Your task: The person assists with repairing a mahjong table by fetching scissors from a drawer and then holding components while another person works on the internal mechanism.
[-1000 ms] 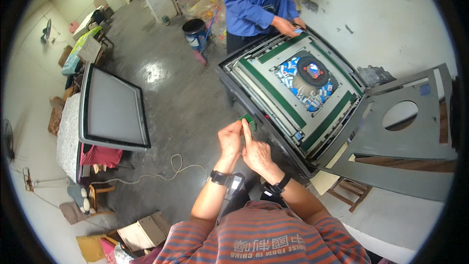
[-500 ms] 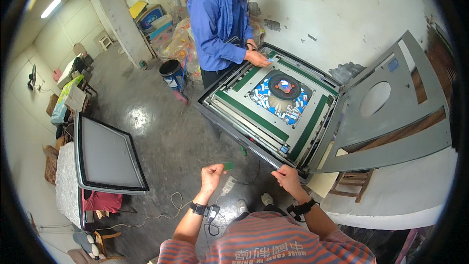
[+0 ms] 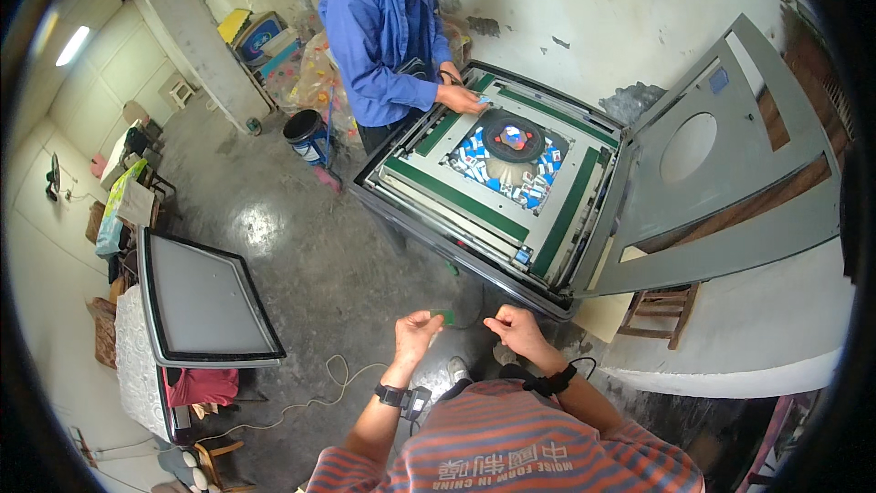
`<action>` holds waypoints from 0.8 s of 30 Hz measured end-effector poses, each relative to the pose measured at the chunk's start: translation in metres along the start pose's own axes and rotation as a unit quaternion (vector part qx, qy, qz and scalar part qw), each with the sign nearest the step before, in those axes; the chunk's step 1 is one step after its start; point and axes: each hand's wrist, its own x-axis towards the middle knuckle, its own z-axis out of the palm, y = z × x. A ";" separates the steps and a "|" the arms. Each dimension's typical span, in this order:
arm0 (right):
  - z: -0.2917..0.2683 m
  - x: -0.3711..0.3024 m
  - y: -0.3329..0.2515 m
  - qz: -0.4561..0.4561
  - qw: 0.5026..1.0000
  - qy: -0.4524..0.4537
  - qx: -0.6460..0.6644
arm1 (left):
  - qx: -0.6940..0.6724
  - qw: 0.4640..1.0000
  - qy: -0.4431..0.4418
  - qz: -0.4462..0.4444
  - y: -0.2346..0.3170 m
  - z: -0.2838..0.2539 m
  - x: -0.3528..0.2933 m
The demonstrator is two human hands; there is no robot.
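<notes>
My left hand [image 3: 418, 332] pinches a small flat green rectangle [image 3: 444, 317] between thumb and fingertips. Close by on its right, my right hand [image 3: 519, 329] is closed, thumb against fingers; whatever it may hold is too small to make out. Both hands are in front of the near edge of an automatic mahjong table [image 3: 415, 228] with its inside exposed. Blue-and-white mahjong tiles [image 3: 474, 159] lie around the round dark centre unit [image 3: 513, 136]. Across the table, another person's hand [image 3: 462, 99] holds a small light-blue piece [image 3: 484, 99].
The table's grey cover panel [image 3: 748, 173] is propped up at the right, above a wooden chair [image 3: 659, 310]. A dark-framed square top [image 3: 212, 297] leans at the left. A cable [image 3: 342, 393] trails over the floor. A black bucket [image 3: 307, 132] stands beside the person in blue.
My right hand has left the table's edge and come across toward my left hand. The left hand, still with the green rectangle, has shifted slightly right. The whole view has tilted a little.
</notes>
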 end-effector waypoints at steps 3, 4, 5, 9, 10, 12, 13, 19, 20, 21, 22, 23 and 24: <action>0.000 0.006 0.014 -0.025 0.999 -0.021 -0.016 | 0.039 0.999 0.004 -0.011 -0.004 0.003 -0.003; -0.001 0.006 0.014 -0.043 0.999 -0.029 -0.016 | 0.041 0.999 0.005 -0.012 -0.005 0.004 -0.006; -0.003 0.007 0.013 -0.042 0.999 -0.031 -0.014 | 0.020 1.000 0.010 -0.018 -0.005 0.005 -0.009; -0.013 0.012 0.012 -0.020 0.999 -0.033 -0.019 | -0.004 0.999 0.025 -0.036 -0.004 0.011 -0.018; -0.015 0.013 0.012 -0.016 0.999 -0.035 -0.015 | -0.003 0.999 0.027 -0.036 -0.004 0.013 -0.019; -0.018 0.015 0.013 -0.014 0.999 -0.048 -0.018 | 0.004 0.999 0.032 -0.038 -0.005 0.016 -0.021; -0.020 0.016 0.014 -0.010 0.998 -0.059 -0.022 | 0.005 0.999 0.034 -0.039 -0.005 0.018 -0.022; -0.029 0.023 0.015 -0.017 0.996 -0.091 -0.011 | -0.005 0.998 0.051 -0.039 -0.001 0.037 -0.029; -0.030 0.024 0.015 -0.016 0.995 -0.096 -0.010 | 0.009 0.998 0.050 -0.042 -0.002 0.039 -0.030; -0.031 0.025 0.017 -0.015 0.995 -0.097 -0.009 | 0.022 0.998 0.049 -0.045 -0.002 0.041 -0.031; -0.032 0.027 0.020 -0.017 0.994 -0.104 -0.016 | 0.023 0.997 0.051 -0.046 -0.002 0.043 -0.032; -0.033 0.028 0.022 -0.018 0.993 -0.111 -0.023 | 0.018 0.997 0.055 -0.050 -0.001 0.046 -0.035; -0.034 0.029 0.024 -0.017 0.993 -0.113 -0.022 | 0.014 0.997 0.060 -0.055 0.000 0.048 -0.036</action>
